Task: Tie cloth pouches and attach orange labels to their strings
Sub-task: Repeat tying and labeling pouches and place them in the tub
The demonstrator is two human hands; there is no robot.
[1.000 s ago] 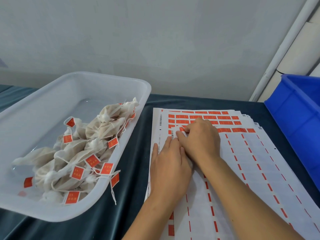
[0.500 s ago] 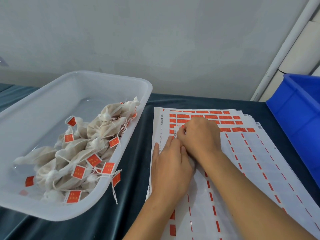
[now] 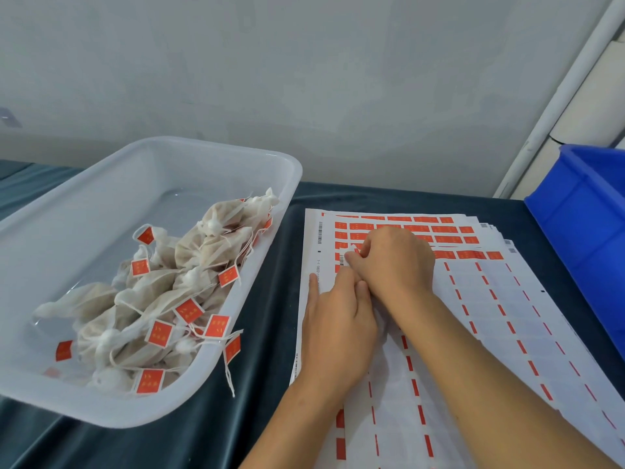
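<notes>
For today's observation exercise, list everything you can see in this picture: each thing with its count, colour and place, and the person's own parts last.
Tray: one, translucent white, left on the table.
Cloth pouches: a heap, too tangled to count, beige, in the tray.
Orange labels: about a dozen showing, on the pouch strings in the tray.
Label sheets: a fanned stack, white with orange labels left along the far rows, centre-right on the table.
Crate: one, blue, far right.
Table cloth: one, dark teal.
Pipe: one, white, against the grey wall.
Left hand: presses the top sheet.
Right hand: pinches a label at the sheet.
</notes>
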